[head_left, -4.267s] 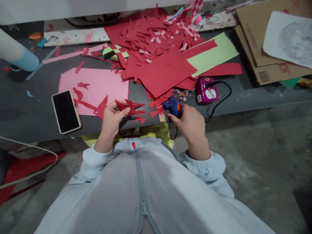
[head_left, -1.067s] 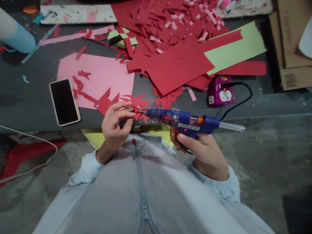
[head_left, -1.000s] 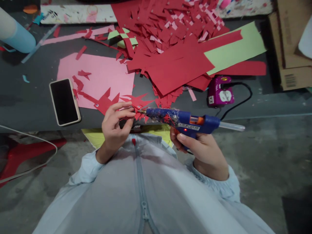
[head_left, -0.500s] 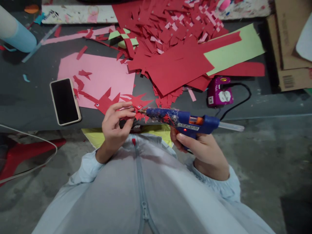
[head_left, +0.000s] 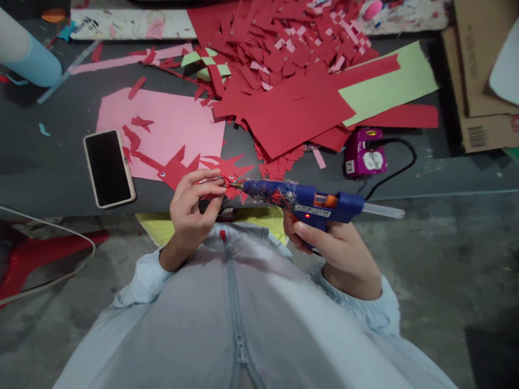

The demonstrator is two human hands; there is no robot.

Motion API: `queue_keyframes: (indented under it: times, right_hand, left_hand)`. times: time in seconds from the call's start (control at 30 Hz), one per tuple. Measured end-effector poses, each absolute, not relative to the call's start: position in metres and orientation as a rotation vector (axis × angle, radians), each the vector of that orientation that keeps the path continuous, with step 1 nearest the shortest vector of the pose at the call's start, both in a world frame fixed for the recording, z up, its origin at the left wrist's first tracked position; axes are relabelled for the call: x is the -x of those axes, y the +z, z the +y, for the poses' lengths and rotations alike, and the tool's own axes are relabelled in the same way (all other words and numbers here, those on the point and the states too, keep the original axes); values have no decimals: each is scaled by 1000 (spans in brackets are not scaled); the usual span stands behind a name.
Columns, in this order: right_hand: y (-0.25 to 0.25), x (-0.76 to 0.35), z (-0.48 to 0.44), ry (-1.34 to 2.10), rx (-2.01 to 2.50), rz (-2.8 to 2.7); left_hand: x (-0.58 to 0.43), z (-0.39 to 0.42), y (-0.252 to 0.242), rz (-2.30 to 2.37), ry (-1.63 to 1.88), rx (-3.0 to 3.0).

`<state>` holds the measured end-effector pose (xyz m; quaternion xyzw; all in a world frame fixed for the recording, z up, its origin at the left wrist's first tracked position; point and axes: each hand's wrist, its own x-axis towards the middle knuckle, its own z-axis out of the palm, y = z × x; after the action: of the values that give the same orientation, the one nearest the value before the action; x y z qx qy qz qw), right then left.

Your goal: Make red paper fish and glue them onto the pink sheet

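My left hand (head_left: 190, 208) pinches a spiky red paper cut-out (head_left: 229, 172) at the near edge of the dark table (head_left: 44, 167). My right hand (head_left: 330, 246) grips a blue hot glue gun (head_left: 308, 199) held level, its nozzle pointing left and touching the cut-out beside my left fingertips. A clear glue stick pokes out of the gun's back end. Another red cut-out with a small eye (head_left: 170, 170) lies on a pink sheet (head_left: 162, 127) just beyond my left hand.
A phone (head_left: 108, 167) lies face up left of the pink sheet. A heap of red paper strips and sheets (head_left: 284, 81) with a green sheet (head_left: 389, 84) covers the far table. A purple socket block (head_left: 365, 156) with black cable sits right; cardboard (head_left: 482, 65) far right.
Over four seconds my right hand lifted the glue gun off the table and brought its nozzle to the cut-out. In the last second both hands stayed almost still.
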<state>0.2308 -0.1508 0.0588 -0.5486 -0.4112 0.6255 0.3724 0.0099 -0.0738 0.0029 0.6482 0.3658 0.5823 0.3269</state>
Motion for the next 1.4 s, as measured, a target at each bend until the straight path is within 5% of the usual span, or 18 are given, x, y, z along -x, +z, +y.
queue_keyframes:
  times: [1.4]
  right_hand:
    - [54, -241, -149, 1499, 1248, -1007]
  left_hand:
    - [-8, -70, -3, 946, 1516, -1504]
